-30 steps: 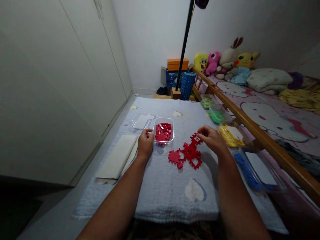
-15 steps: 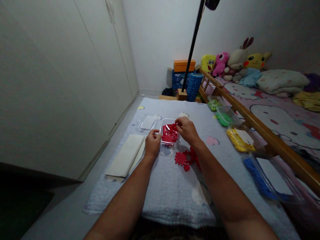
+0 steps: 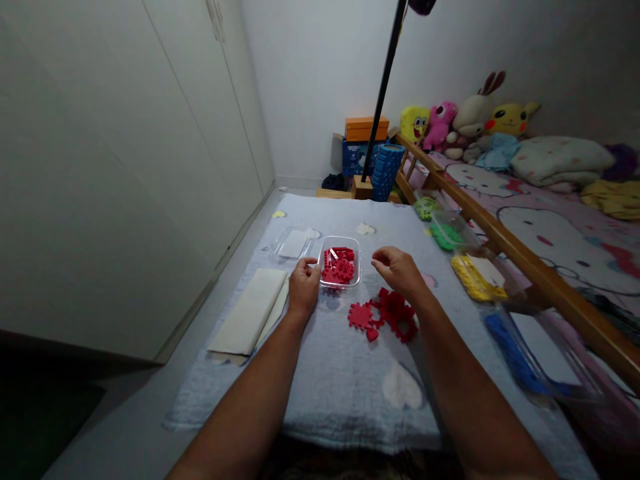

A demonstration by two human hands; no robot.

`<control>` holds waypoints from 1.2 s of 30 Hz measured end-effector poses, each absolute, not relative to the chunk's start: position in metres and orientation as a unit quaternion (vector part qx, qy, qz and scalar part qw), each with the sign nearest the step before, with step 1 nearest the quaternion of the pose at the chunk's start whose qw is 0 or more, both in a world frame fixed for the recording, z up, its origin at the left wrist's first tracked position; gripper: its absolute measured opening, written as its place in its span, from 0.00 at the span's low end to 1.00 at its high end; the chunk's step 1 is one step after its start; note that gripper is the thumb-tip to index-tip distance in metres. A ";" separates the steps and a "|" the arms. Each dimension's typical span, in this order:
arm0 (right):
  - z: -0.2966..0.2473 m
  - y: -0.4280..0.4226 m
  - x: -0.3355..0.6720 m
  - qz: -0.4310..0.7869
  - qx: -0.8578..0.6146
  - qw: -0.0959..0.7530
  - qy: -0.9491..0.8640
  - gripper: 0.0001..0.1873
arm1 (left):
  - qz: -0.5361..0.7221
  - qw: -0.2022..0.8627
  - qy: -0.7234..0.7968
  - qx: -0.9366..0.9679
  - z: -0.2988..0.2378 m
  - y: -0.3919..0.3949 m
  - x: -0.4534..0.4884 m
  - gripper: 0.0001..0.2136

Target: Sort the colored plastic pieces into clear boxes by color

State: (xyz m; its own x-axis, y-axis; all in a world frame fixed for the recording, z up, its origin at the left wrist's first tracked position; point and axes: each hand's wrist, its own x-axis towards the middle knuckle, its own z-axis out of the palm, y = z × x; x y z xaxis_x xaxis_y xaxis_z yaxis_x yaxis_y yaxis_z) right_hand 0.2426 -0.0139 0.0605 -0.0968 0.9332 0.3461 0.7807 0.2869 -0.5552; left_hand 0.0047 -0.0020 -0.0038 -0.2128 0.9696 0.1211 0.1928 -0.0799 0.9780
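Observation:
A clear plastic container holds several red plastic pieces, some shaped like gears. My left hand grips the container's left wall between thumb and fingers. Just right of the container, my right hand hovers above the cloth, fingers curved with a small gap at the thumb, and nothing shows between them. Below that hand lies a loose pile of red toothed pieces, with a flat red gear and a small red piece on its left side.
A clear lid lies behind my left hand, and a folded cream cloth is at the left. Along the bed rail stand containers of yellow pieces, blue pieces and green pieces. A black pole rises beyond the table.
My right hand has moved right, away from the container and the red piece it was pinching. The red pile below it is more exposed. My left hand stays on the container.

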 end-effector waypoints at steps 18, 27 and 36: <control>0.024 -0.041 0.315 0.285 -0.644 0.190 -0.684 0.07 | 0.529 0.356 0.572 0.516 -0.011 0.000 0.003 0.13; 0.057 -0.017 0.259 0.197 -0.573 0.263 -0.751 0.11 | 0.532 0.369 0.567 0.509 -0.013 0.002 0.003 0.13; 0.055 0.027 0.197 0.073 -0.598 0.203 -0.772 0.17 | 0.531 0.372 0.562 0.513 -0.009 0.000 0.003 0.13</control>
State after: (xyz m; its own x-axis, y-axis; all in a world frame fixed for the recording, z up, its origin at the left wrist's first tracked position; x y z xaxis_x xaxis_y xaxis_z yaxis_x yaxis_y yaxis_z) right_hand 0.1969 0.0272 0.0548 -0.2028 0.9527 0.2263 0.8938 0.2745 -0.3546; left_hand 0.0028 0.0000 -0.0092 -0.1970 0.9723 0.1258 0.1808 -0.0901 0.9794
